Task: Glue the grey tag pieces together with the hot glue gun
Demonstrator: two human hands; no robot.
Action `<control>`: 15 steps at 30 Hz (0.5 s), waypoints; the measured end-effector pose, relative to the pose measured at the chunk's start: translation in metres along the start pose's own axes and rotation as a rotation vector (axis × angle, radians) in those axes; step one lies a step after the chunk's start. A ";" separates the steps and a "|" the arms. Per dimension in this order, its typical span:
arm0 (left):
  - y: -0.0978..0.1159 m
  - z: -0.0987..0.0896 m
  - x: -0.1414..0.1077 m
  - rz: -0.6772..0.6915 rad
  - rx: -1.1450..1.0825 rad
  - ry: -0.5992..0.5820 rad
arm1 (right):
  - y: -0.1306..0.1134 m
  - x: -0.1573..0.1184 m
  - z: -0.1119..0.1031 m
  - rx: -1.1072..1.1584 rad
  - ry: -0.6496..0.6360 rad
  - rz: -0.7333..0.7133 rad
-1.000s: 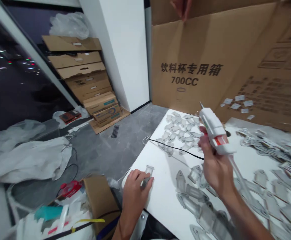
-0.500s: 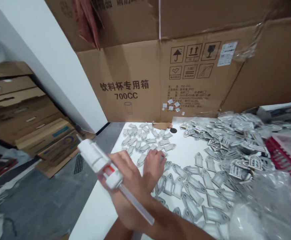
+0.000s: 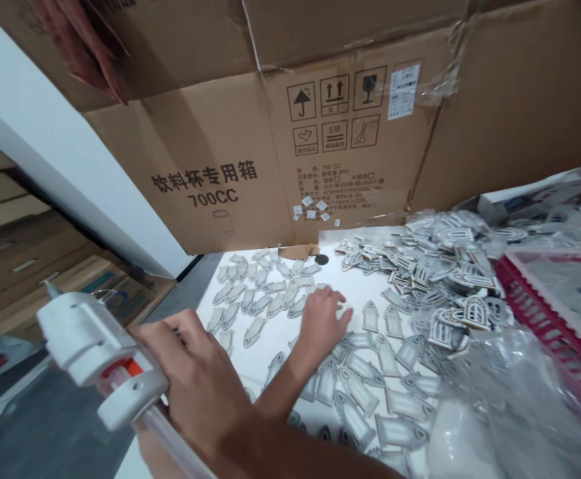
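Nearest the camera at left, a right hand [image 3: 195,379] is clamped around 1 white hot glue gun [image 3: 90,339], its nozzle aimed to the far left and 1 translucent glue stick [image 3: 173,439] jutting from its rear. The right forearm crosses above the left one. At near right, 1 clear plastic bag [image 3: 510,392] lies crumpled. Between them, upwards of 15 gray arch-shaped plaques [image 3: 357,392] crowd a white table [image 3: 270,346], some overlapping.

Farther in, at center, the left hand [image 3: 323,322] reaches over the table, thumb and fingers apart; whether a fingertip touches a plaque cannot be told. Just right of it, 2 plaques lie side by side, points to the far side. To its left, more than 20 others spread in loose rows.

At right sit 1 magenta basket [image 3: 534,306] and, just left of it, 1 heap of plaques [image 3: 460,266], too tangled to count. Along the far side, 1 cardboard panel [image 3: 210,133] carries 6 printed handling symbols [image 3: 335,95], 1 white shipping label [image 3: 404,92] and 6 small stickers [image 3: 311,214]. At far left, 1 reddish cloth [image 3: 83,50] hangs before the panel.
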State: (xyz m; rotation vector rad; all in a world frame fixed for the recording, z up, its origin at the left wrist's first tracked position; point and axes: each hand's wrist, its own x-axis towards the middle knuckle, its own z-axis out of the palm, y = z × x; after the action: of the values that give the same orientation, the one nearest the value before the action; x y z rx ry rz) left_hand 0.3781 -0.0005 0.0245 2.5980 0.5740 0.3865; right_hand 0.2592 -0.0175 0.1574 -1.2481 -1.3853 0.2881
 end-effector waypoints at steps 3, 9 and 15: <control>0.027 0.033 0.018 -0.038 -0.079 -0.039 | 0.003 -0.001 -0.001 0.098 -0.003 0.014; 0.035 0.038 0.025 -0.093 -0.267 -0.015 | -0.001 -0.003 -0.010 0.111 0.014 0.039; -0.018 -0.025 -0.074 -0.205 -0.379 0.289 | 0.005 0.000 -0.010 0.092 0.038 0.067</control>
State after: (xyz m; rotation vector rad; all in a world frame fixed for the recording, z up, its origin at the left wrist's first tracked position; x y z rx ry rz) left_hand 0.2985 -0.0101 0.0245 2.1133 0.7729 0.7317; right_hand 0.2704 -0.0204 0.1563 -1.2191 -1.2861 0.3687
